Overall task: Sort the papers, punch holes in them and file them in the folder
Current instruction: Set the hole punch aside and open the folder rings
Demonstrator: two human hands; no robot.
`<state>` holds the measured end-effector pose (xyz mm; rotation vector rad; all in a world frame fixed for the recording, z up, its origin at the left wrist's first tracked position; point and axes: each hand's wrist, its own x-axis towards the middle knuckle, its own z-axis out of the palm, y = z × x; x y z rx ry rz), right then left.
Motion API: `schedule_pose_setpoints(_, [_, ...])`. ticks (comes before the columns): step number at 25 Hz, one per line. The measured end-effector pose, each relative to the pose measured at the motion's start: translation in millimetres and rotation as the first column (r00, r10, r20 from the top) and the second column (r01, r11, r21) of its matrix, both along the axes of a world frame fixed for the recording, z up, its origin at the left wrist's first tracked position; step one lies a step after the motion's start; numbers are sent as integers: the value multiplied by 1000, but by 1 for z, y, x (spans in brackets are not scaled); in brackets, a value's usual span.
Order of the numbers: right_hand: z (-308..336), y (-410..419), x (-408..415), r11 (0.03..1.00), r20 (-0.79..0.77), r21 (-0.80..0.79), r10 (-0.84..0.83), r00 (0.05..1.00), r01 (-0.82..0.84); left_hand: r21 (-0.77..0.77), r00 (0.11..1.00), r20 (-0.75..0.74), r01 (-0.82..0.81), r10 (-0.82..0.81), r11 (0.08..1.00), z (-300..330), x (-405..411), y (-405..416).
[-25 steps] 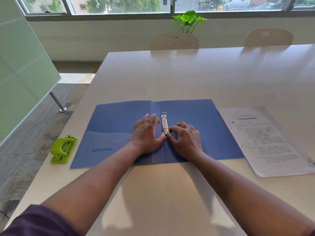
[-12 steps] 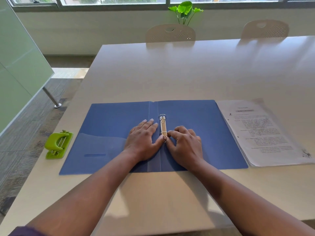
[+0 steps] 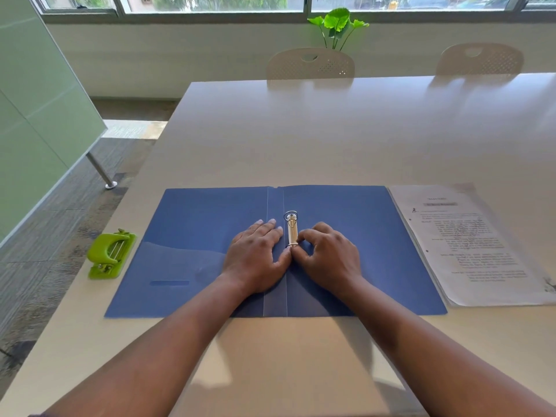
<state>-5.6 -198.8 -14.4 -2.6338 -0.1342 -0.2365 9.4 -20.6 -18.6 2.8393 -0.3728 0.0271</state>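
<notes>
A blue folder (image 3: 195, 236) lies opened flat on the table. Its metal ring binder clip (image 3: 291, 228) sits on the spine. My left hand (image 3: 257, 254) lies flat on the folder just left of the clip, fingers straight, thumb touching the clip's near ring. My right hand (image 3: 329, 255) has curled fingers, with forefinger and thumb pinching the clip's near ring. A stack of printed papers (image 3: 469, 245) lies right of the folder. A green hole punch (image 3: 109, 254) stands left of the folder, near the table's left edge.
The pale table (image 3: 331, 130) stretches far behind the folder. Two beige chairs (image 3: 310, 64) (image 3: 480, 59) stand at its far side, with a green plant (image 3: 338, 24) by the window. A green partition (image 3: 36, 100) stands left, beyond the table's edge.
Both hands stay at the ring clip. My right forefinger and thumb have closed tighter on the near ring. The view has shifted slightly.
</notes>
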Motion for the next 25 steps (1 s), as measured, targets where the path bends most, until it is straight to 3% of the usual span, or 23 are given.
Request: schedule_pose_setpoints(25, [-6,3,-1,1000,52,4,6,999,-6,25,997,75,-29,27,999,-1,-2,5])
